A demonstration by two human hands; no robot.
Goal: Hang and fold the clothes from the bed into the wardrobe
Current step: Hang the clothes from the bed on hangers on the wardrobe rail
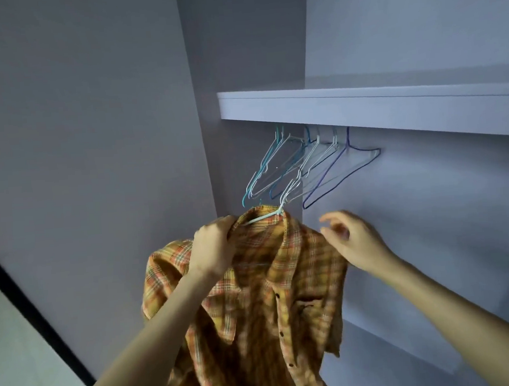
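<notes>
An orange and yellow plaid shirt [272,297] hangs on a light wire hanger [264,217] inside the open wardrobe. My left hand [213,247] grips the shirt at the left shoulder, just beside the collar. My right hand [351,238] hovers by the shirt's right shoulder with its fingers loosely spread, holding nothing. Whether the hanger's hook sits on the rail is hidden among the other hangers.
Several empty wire hangers [302,167], teal, white and purple, hang under the white wardrobe shelf [362,108]. The wardrobe's side panel [95,173] stands at the left. A lower ledge [408,341] runs along the right. Pale floor [15,360] shows at the bottom left.
</notes>
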